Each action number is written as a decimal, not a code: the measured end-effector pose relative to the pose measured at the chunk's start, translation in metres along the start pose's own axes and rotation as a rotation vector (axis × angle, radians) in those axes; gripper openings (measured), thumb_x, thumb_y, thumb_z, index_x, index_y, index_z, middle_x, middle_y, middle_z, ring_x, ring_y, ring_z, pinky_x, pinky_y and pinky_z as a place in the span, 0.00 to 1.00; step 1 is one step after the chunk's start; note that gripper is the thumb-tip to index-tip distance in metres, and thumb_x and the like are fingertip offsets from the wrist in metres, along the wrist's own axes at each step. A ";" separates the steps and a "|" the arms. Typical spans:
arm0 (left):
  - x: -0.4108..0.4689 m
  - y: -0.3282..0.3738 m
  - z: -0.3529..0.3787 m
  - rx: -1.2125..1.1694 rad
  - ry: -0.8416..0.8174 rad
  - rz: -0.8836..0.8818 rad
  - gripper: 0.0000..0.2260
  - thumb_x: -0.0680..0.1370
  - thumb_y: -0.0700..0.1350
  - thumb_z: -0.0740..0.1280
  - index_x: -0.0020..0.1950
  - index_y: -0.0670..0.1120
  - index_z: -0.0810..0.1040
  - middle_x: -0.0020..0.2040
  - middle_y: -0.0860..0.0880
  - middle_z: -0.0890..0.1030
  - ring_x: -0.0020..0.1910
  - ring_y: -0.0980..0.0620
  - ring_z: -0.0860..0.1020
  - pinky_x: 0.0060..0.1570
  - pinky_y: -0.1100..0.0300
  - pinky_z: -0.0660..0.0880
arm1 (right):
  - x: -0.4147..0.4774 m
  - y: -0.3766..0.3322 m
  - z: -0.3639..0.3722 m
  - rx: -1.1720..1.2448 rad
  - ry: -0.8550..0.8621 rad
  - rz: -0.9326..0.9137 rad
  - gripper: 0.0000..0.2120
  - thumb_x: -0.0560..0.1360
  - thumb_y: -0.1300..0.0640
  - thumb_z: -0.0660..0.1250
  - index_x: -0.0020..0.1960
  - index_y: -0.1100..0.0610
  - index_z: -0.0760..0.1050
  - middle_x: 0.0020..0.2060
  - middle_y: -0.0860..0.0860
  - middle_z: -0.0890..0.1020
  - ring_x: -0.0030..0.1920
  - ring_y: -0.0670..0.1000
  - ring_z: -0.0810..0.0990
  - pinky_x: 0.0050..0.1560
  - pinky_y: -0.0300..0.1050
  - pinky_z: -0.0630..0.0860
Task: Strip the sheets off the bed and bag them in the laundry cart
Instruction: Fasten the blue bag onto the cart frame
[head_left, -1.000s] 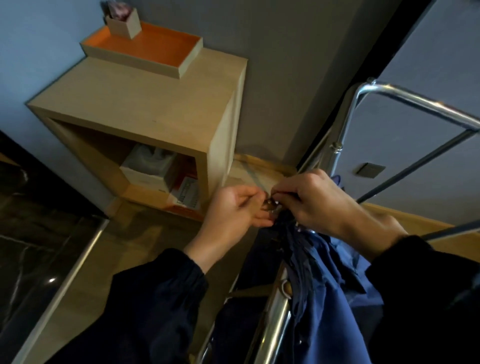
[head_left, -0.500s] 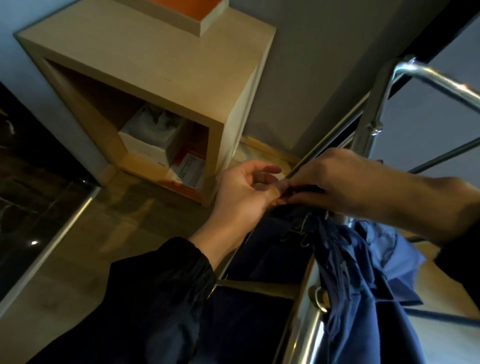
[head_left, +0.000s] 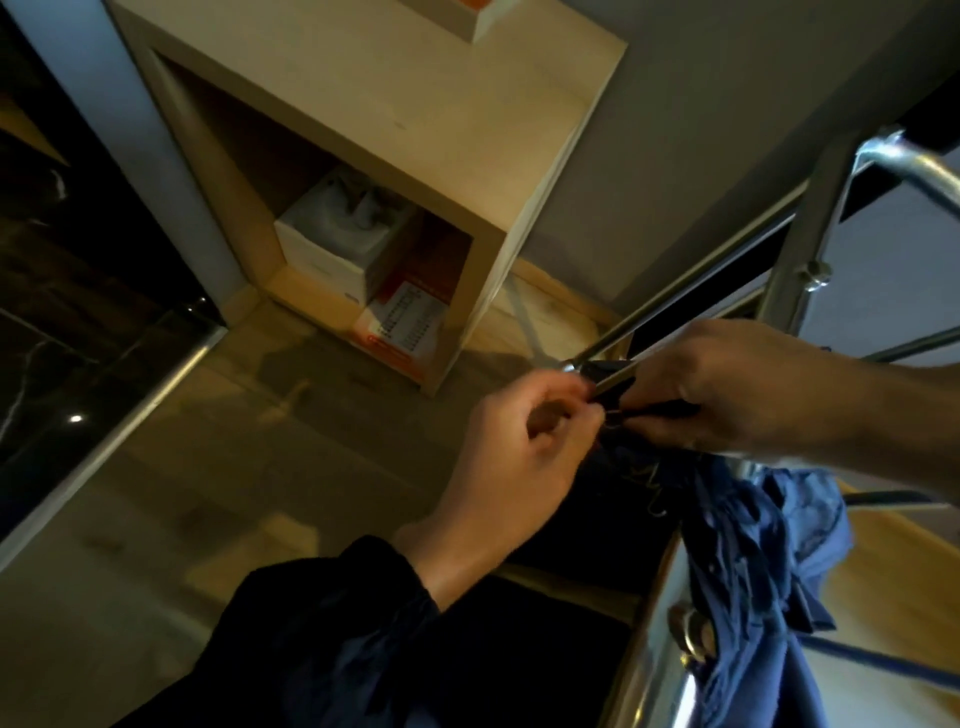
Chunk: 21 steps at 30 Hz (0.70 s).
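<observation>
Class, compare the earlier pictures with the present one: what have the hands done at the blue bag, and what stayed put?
The left hand, open-fingered half a second ago, has curled and pinches again at the top of the blue bag. The right hand keeps gripping the gathered bag at the cart rail. Bag, rail and wooden cabinet stayed put; only the camera tipped down.

Glossy chrome metal cart frame (head_left: 810, 249), crumpled blue cloth bag (head_left: 748, 561), matt pale wood cabinet (head_left: 415, 104).
</observation>
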<state>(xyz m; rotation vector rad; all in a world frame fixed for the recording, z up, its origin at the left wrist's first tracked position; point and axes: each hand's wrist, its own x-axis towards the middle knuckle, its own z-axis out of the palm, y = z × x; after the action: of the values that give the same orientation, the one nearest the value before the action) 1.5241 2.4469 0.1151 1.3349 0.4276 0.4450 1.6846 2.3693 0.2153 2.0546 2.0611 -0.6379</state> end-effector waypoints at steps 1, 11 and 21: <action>-0.007 -0.003 -0.002 0.026 -0.048 0.002 0.11 0.76 0.39 0.70 0.55 0.51 0.78 0.46 0.52 0.83 0.46 0.57 0.82 0.46 0.63 0.79 | 0.002 0.001 -0.001 -0.005 -0.029 -0.009 0.22 0.74 0.39 0.52 0.43 0.49 0.81 0.34 0.45 0.80 0.34 0.47 0.79 0.34 0.51 0.76; -0.023 -0.023 0.014 0.336 -0.078 0.160 0.19 0.77 0.48 0.66 0.67 0.45 0.75 0.53 0.47 0.84 0.55 0.52 0.81 0.52 0.53 0.77 | 0.011 0.002 -0.004 -0.254 -0.320 -0.105 0.17 0.79 0.41 0.54 0.55 0.46 0.78 0.48 0.44 0.79 0.50 0.47 0.77 0.51 0.45 0.74; -0.025 -0.027 0.016 0.778 -0.092 0.420 0.16 0.79 0.44 0.58 0.59 0.35 0.78 0.36 0.41 0.82 0.27 0.41 0.79 0.22 0.54 0.74 | 0.015 0.002 0.003 -0.100 -0.239 -0.137 0.19 0.74 0.40 0.55 0.44 0.49 0.81 0.39 0.45 0.81 0.43 0.46 0.76 0.45 0.47 0.75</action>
<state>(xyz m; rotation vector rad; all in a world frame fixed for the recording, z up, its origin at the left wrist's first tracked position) 1.5127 2.4156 0.0921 2.2119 0.2418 0.5887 1.6857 2.3822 0.2060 1.7033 2.0607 -0.7458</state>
